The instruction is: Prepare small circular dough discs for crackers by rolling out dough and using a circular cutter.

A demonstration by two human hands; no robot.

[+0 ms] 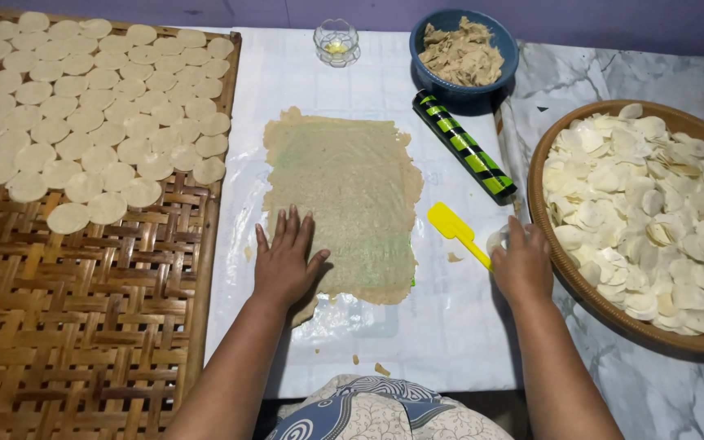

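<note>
On the surface's white sheet, the left hand (285, 259) lies flat and open on the rolled dough sheet (344, 200). The right hand (521, 262) closes on a small round cutter (496, 240), mostly hidden, beside the yellow spatula (456, 229).

Dough sheet (344, 204) matt, floury; woven bamboo tray (83, 326) rough; spatula (458, 232) smooth plastic; marble tabletop (613, 73) glossy.
</note>
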